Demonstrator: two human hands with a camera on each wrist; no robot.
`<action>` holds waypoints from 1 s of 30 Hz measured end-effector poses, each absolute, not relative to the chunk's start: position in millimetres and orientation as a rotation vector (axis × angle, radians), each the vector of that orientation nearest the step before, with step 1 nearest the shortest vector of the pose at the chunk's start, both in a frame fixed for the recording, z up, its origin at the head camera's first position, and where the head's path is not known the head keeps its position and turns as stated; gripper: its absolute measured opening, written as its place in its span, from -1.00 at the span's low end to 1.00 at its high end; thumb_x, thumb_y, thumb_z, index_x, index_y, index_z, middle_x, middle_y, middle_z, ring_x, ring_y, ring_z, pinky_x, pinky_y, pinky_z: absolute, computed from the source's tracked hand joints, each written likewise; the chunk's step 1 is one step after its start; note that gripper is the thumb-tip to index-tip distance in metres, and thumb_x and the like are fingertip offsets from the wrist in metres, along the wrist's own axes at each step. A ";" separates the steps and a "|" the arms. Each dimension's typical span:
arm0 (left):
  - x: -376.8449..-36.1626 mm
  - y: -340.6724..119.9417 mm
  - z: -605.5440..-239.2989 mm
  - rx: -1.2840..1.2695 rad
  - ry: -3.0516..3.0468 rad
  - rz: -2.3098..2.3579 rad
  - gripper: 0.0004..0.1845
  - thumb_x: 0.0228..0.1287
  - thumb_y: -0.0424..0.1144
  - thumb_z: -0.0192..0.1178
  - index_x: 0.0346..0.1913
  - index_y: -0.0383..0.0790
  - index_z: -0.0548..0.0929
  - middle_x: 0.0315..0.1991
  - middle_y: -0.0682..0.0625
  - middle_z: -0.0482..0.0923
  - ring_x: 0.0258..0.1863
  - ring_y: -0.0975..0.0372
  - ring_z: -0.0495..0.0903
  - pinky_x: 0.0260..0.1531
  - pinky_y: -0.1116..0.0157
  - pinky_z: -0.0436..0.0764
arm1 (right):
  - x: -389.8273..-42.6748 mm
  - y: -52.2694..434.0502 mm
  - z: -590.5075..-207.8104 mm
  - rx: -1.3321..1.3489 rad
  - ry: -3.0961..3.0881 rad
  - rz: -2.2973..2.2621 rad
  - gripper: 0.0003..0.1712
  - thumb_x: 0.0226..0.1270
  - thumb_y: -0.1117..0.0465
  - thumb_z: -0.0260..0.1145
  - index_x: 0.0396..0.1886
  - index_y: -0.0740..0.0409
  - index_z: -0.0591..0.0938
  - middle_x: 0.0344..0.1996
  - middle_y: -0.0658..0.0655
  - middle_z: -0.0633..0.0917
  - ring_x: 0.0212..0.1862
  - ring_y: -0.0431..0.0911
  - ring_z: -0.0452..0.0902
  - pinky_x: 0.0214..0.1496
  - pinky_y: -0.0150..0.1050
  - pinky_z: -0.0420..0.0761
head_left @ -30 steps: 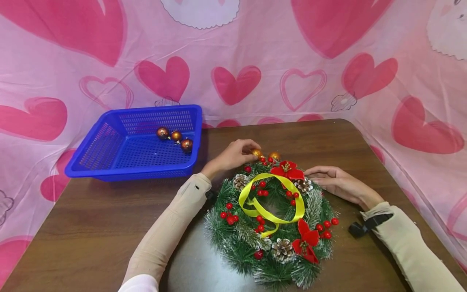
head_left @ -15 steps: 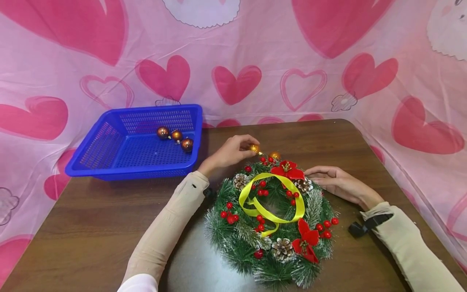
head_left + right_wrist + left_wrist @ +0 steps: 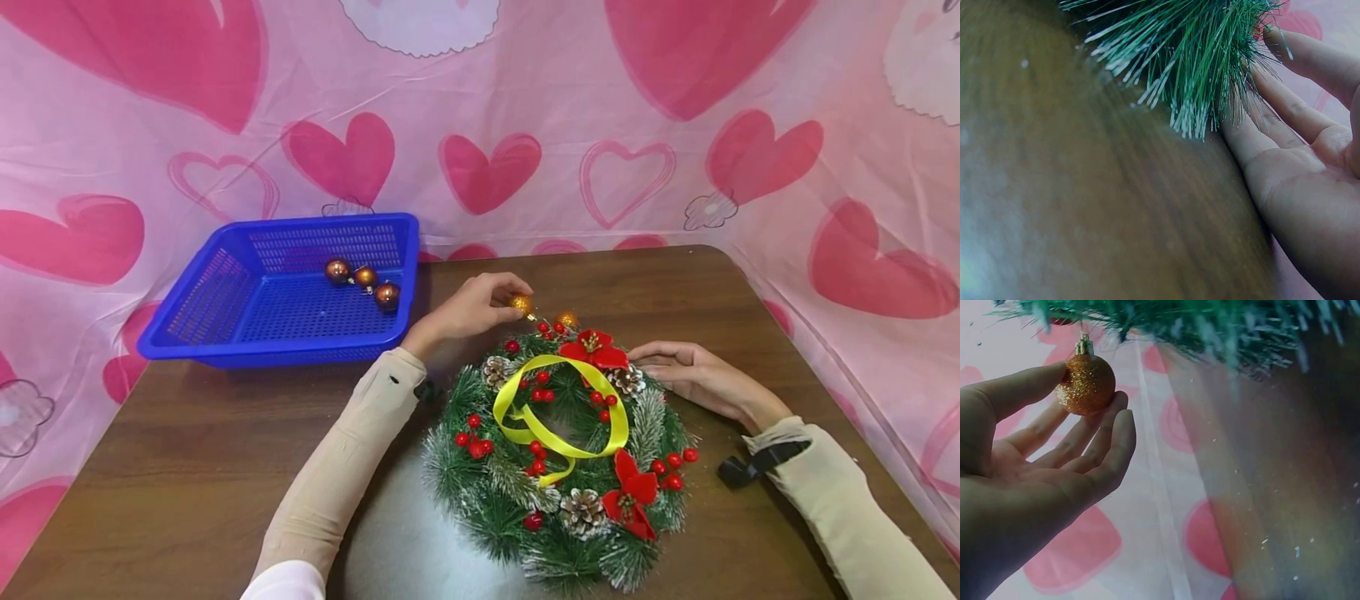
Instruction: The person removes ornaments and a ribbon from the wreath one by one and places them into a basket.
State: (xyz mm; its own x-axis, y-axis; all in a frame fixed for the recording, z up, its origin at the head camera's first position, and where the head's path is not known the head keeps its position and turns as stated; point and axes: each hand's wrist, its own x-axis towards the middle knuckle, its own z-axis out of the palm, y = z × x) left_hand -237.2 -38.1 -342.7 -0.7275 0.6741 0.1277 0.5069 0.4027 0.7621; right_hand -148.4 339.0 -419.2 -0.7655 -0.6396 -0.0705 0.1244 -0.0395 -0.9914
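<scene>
Fingers (image 3: 1094, 434) of the left hand (image 3: 468, 307) pinch a gold bauble (image 3: 521, 304) by thumb and fingertips, at the far rim of the wreath (image 3: 558, 454) near the bench's (image 3: 187, 467) middle. Since a second ago the bauble has lifted slightly up and away from the needles; its cap points at the greenery. Right hand (image 3: 693, 375) stays flat, fingers straight, pressing the wreath's right edge. Three more baubles (image 3: 363, 279) lie in the blue basket (image 3: 225, 333) at the bench's far left corner.
</scene>
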 end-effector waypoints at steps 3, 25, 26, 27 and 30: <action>-236.6 -39.3 -339.4 1.068 2.461 1.209 -0.66 0.32 -0.42 0.28 0.13 -0.36 0.60 0.09 -0.16 0.63 0.04 0.08 0.63 0.16 0.10 0.56 | -148.1 339.2 -419.0 -0.540 1.715 -1.852 -0.57 0.55 0.46 -0.05 0.35 0.37 0.40 0.22 0.06 0.57 0.15 -0.17 0.51 0.12 -0.34 0.57; -231.1 -48.1 -319.6 1.131 2.431 1.118 -0.64 0.32 -0.40 0.28 0.16 -0.31 0.58 0.05 -0.13 0.64 0.05 0.12 0.62 0.11 0.13 0.61 | -148.2 339.9 -417.1 -0.541 1.730 -1.844 -0.56 0.56 0.44 -0.06 0.36 0.37 0.39 0.23 0.07 0.56 0.17 -0.16 0.51 0.18 -0.33 0.55; -230.7 -48.3 -319.0 1.135 2.430 1.121 -0.64 0.32 -0.40 0.28 0.16 -0.31 0.58 0.05 -0.12 0.64 0.05 0.13 0.62 0.10 0.14 0.61 | -148.3 339.9 -417.2 -0.539 1.730 -1.845 -0.57 0.56 0.44 -0.06 0.36 0.37 0.39 0.23 0.08 0.56 0.17 -0.15 0.51 0.18 -0.33 0.55; -230.3 -48.4 -318.3 1.141 2.431 1.126 -0.65 0.32 -0.40 0.28 0.15 -0.31 0.59 0.04 -0.12 0.64 0.04 0.13 0.63 0.10 0.15 0.62 | -148.4 339.9 -417.2 -0.536 1.730 -1.847 -0.57 0.56 0.44 -0.05 0.35 0.37 0.40 0.23 0.08 0.56 0.17 -0.15 0.51 0.18 -0.33 0.56; -228.9 -48.9 -315.9 1.156 2.439 1.145 -0.65 0.31 -0.40 0.29 0.15 -0.31 0.59 0.03 -0.11 0.65 0.02 0.14 0.64 0.07 0.20 0.63 | -148.9 339.6 -417.6 -0.527 1.733 -1.847 -0.58 0.56 0.44 -0.05 0.34 0.37 0.40 0.23 0.09 0.56 0.17 -0.16 0.52 0.17 -0.33 0.56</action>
